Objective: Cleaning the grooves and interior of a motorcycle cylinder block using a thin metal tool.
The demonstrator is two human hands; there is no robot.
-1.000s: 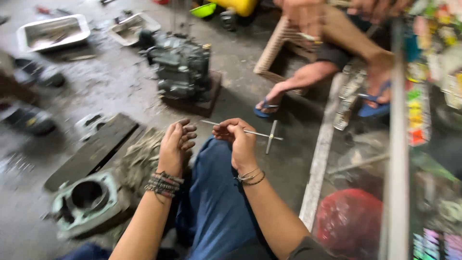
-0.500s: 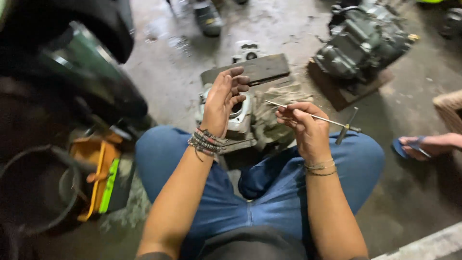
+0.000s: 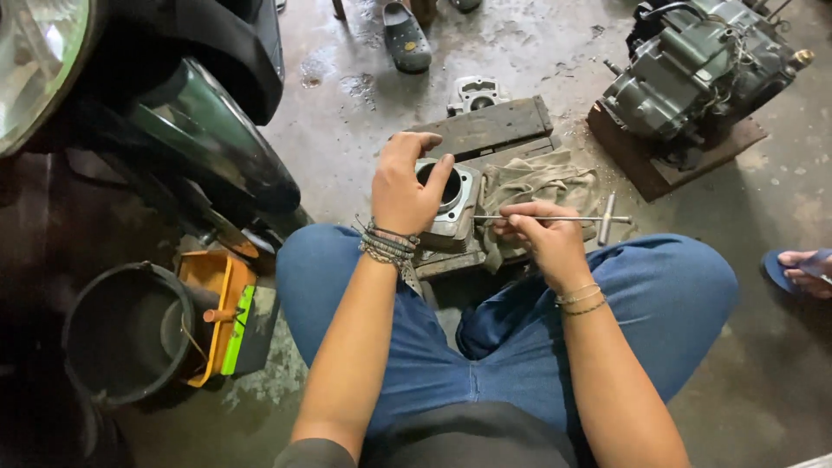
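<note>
Vs. half a sec ago: view has tipped a bit lower and closer, left hand has dropped from raised, fingers spread, onto the cylinder; right hand and tool barely shifted.

L to R. Far left, motorcycle front w/ headlight (image 3: 35, 61) and dark fender (image 3: 208, 147) fills the upper-left corner, leaving little room that side. Below it, black bucket (image 3: 126, 334) sits on the floor, just beside an orange tray (image 3: 212, 303) w/ a green strip along its right edge. Both crowd the person's left knee.

Left hand (image 3: 403, 186) curls over the top of the grey engine cylinder (image 3: 455, 212), thumb and fingers at the bore rim, gripping it. Cylinder rests on the near edge of a wooden board (image 3: 485, 126), in front of the knees. A smaller metal part (image 3: 475, 91) lies past the board's far edge; a grey slipper (image 3: 406, 39) near the top edge.

Right hand (image 3: 542, 234) is closed around the shaft of a T-handle wrench (image 3: 572, 217), held level, tip toward the cylinder, crossbar to the right. A dirty rag (image 3: 537, 182) lies under it, touching the cylinder.

Upper right: engine block (image 3: 702, 74) on a wooden pallet (image 3: 659, 169), well apart from hands. Wet concrete floor (image 3: 780, 199) is open to the right of the rag; another person's foot in a blue sandal (image 3: 802, 270) at the right edge.
</note>
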